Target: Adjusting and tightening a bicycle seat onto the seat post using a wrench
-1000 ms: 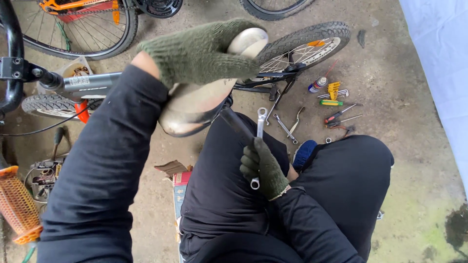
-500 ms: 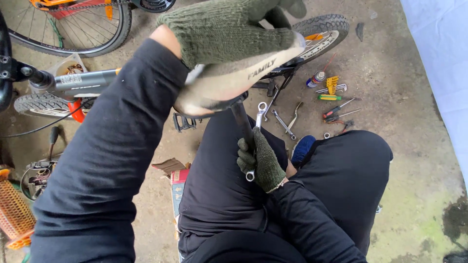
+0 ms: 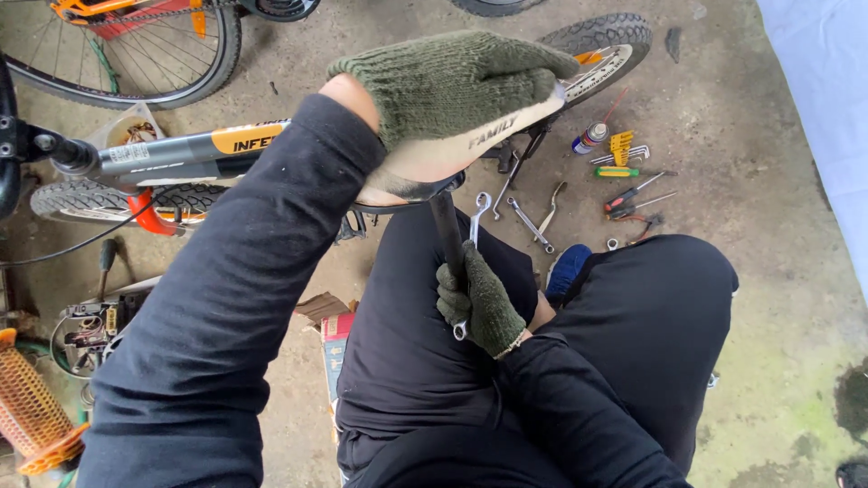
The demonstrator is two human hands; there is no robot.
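My left hand, in a green knit glove, grips the top of a cream bicycle saddle held above my lap. A black seat post runs down from the saddle's underside. My right hand, also gloved in green, is closed around the lower part of that post together with a silver combination wrench, whose open end points up toward the saddle clamp. My black-clad knees lie below both hands.
A small bicycle lies on the concrete floor: grey and orange frame, rear wheel. Another wheel is top left. Loose wrenches, screwdrivers, hex keys and a spray can are scattered right. An orange basket sits bottom left.
My left hand has turned the saddle from showing its shiny underside to lying side-on, and moved it slightly right. My right hand has kept its grip on the post and wrench.
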